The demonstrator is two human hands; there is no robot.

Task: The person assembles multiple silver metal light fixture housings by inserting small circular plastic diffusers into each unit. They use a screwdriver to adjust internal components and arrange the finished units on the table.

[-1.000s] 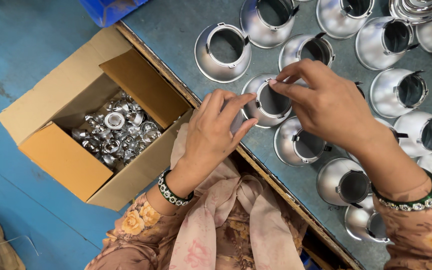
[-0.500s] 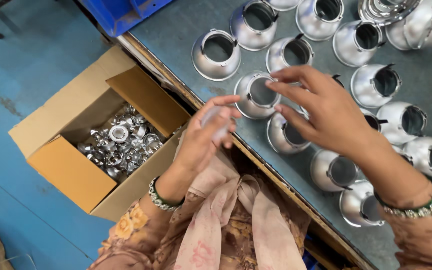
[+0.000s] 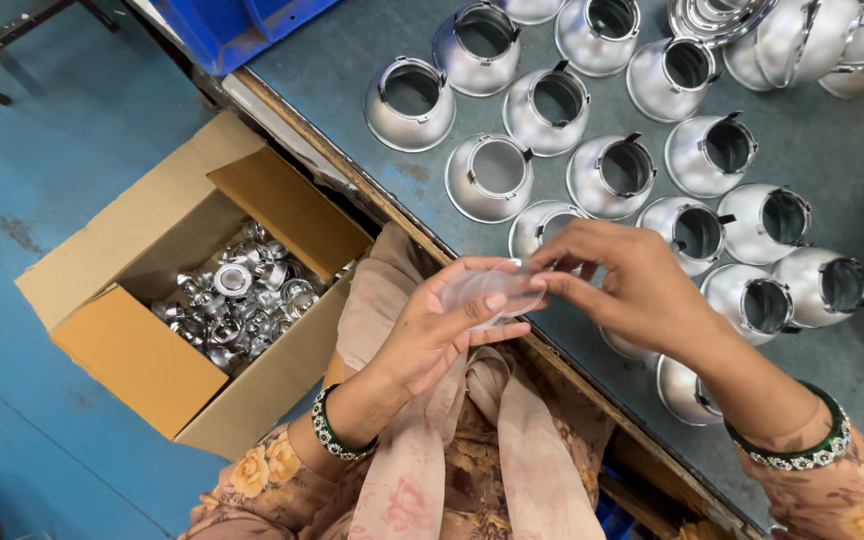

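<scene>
Clear disc held between 2 hands

Left hand (image 3: 432,335) cradles the clear plastic disc (image 3: 487,292) on curled fingers; right hand (image 3: 627,285) pinches its right edge, above the tabletop (image 3: 372,40) rim.

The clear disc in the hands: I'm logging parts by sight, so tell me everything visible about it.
The clear disc is a thin, round, see-through piece, plastic by its look, with a faint rim. It is held above the table's edge, tilted, its face toward the camera. The left hand holds it from below, thumb across its lower edge; the right hand pinches its right edge. Fingers show through it.
</scene>
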